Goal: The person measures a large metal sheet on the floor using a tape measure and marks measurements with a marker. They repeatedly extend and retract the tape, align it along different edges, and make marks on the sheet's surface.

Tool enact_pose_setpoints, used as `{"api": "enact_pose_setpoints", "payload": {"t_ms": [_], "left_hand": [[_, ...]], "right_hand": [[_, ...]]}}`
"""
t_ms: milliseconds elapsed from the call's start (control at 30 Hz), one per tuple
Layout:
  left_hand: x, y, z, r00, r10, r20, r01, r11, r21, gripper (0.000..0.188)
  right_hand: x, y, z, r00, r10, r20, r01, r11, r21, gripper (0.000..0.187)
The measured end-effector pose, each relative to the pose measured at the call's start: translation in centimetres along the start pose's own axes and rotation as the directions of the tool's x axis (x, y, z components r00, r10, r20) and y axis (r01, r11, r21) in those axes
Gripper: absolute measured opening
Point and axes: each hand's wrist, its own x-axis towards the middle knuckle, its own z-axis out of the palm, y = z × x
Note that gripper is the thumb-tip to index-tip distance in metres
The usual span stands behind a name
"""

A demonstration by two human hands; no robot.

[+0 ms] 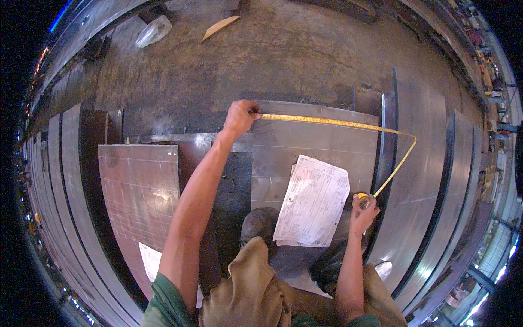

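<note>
A yellow tape measure (327,121) is drawn out across the upper part of a grey metal plate (267,158). At the plate's far left corner, my left hand (241,116) pinches the blade's end. The blade runs right past the plate's edge, then folds sharply back toward me. My right hand (364,211) is closed around the tape's round case, beside the plate's right side. Printed drawing sheets (313,199) lie tilted on the plate between my arms, close to my right hand.
Left of my left arm lies a reddish plate (139,191) with scribed lines and a white paper (150,260) on it. Long steel beams (408,163) stand on the right, more (81,180) on the left. A clear plastic bundle (153,31) and a wood strip (220,28) lie on the far floor.
</note>
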Motion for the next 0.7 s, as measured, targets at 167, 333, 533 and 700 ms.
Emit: {"api": "enact_pose_setpoints", "payload": {"t_ms": [167,333,533,700], "left_hand": [[0.0,-0.5,0.3,1.000,0.025,0.008,-0.025,0.997,0.078,0.019],[0.1,-0.3,0.6,1.000,0.026,0.002,-0.026,0.999,0.026,0.019],[-0.2,0.7,0.2,1.000,-0.004,0.008,0.004,1.000,0.017,0.019],[-0.3,0.7,0.2,1.000,-0.005,-0.005,0.005,1.000,0.000,0.015]], "right_hand": [[-0.2,-0.4,0.0,1.000,0.000,-0.010,0.000,1.000,0.027,0.064],[0.7,1.8,1.0,0.993,-0.004,-0.121,0.003,1.000,-0.009,0.064],[1.1,0.2,-0.4,0.988,0.036,-0.153,-0.029,0.999,0.043,0.058],[0.8,-0.1,-0.6,0.994,0.077,-0.084,-0.071,0.995,0.066,0.055]]}}
